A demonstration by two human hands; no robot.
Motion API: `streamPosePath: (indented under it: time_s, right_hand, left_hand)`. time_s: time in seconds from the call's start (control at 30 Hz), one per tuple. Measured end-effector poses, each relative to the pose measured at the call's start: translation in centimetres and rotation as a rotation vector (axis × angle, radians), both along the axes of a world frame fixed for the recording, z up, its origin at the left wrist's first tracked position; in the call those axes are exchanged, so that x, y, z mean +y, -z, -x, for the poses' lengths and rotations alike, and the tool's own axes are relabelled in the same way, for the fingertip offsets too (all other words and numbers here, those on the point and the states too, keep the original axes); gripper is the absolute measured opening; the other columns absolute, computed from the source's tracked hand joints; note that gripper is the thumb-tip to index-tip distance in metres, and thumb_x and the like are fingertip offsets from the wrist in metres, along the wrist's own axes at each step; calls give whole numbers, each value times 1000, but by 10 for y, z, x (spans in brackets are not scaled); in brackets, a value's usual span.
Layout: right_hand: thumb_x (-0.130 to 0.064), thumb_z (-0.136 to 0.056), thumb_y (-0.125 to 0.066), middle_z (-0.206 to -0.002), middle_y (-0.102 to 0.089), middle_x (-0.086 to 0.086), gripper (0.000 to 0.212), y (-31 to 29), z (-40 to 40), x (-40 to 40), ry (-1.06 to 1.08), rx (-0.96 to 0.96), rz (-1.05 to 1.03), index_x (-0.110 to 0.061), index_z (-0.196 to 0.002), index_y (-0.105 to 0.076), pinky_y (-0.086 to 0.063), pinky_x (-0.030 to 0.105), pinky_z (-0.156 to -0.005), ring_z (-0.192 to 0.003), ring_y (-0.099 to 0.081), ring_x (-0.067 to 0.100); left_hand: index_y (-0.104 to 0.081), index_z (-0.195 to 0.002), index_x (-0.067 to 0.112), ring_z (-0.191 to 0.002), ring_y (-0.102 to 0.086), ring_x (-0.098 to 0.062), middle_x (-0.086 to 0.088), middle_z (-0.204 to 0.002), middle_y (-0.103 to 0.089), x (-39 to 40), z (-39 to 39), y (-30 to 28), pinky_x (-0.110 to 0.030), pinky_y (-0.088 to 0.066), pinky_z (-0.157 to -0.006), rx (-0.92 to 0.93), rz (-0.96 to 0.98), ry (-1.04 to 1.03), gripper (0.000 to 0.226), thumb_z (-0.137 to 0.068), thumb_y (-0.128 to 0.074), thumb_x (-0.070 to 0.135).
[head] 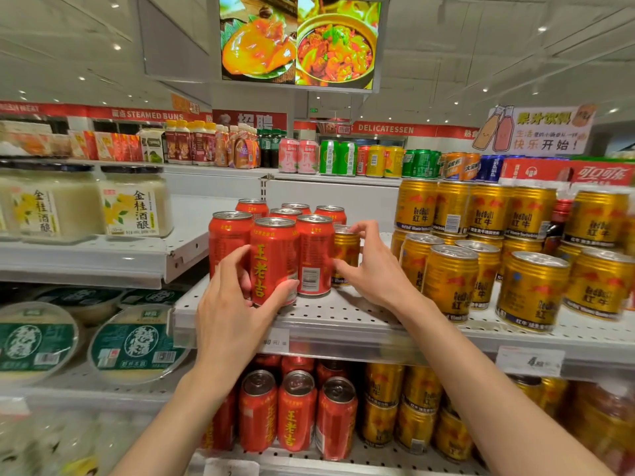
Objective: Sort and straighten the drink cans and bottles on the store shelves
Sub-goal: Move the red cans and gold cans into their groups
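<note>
Red front-centre can (274,261) sat in the left hand (230,314) — thumb and fingers curled round its smooth metal wall. Right hand (372,266) pinched a short ribbed gold can (346,255), just beside the red group on the perforated white shelf (343,314). Seven red cans (314,257) visible in that cluster, three in front. Gold cans (450,283) to the right, stacked two tiers high — count unclear.

Gold can (346,256) half hidden behind red can (314,255) and right hand (372,269); rear red cans (287,211) showing tops only; price tag (529,361) blurred, unreadable; green-lidded tubs (36,340) cut off at left edge; gold cans (601,286) smeared toward right edge
</note>
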State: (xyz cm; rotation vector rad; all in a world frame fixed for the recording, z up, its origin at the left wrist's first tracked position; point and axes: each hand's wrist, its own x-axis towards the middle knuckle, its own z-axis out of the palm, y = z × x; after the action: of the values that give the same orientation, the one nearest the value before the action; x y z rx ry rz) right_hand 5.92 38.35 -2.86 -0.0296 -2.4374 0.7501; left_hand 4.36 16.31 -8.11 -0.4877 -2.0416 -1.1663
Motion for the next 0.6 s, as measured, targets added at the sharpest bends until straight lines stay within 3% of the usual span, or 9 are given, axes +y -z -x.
streamPosePath:
  time_s: [0.1, 0.27, 0.37, 0.47, 0.6]
  right_hand:
    - [-38, -91, -72, -117, -59, 2, 50, 3, 0, 1, 9, 49, 31, -26, -117, -31, -53, 33, -80, -94, -63, 17]
    - [-34, -89, -73, -118, -48, 1, 48, 4, -11, 1, 54, 128, 30, -26, -114, -33, -45, 29, -75, -98, -57, 21]
    - [-37, -87, -74, -119, -49, -1, 49, 2, -23, 0, 65, 153, 64, -27, -116, -36, -43, 20, -69, -98, -60, 18]
    - [-40, -86, -75, -122, -52, -3, 52, 1, -38, -5, 53, 167, 125, -30, -119, -36, -52, 22, -77, -101, -62, 15]
    - [-43, -84, -77, -125, -55, -6, 56, 3, -60, -19, 55, 169, 219, -35, -123, -37, -56, 34, -90, -107, -60, 10]
  left_hand:
    - [-42, -134, 26, -77, -56, -17, 6, -83, -52, 0, 2, 2, -33, -44, -68, 7, -5, -1, 76, -74, -73, 63]
    - [-40, -141, 22, -79, -50, -10, 7, -90, -48, -6, -1, 6, -13, -33, -65, 83, 81, 11, 70, -84, -64, 55]
    - [-41, -143, 20, -80, -50, -11, 6, -91, -49, -6, 0, 7, -20, -37, -65, 76, 82, 6, 71, -86, -67, 53]
    - [-42, -145, 19, -79, -51, -13, 7, -90, -49, -5, 2, 6, -30, -44, -69, 59, 88, 11, 73, -85, -71, 49]
    - [-44, -146, 22, -76, -54, -13, 9, -90, -52, -9, 4, 4, -30, -47, -69, 4, 71, 74, 73, -84, -70, 50]
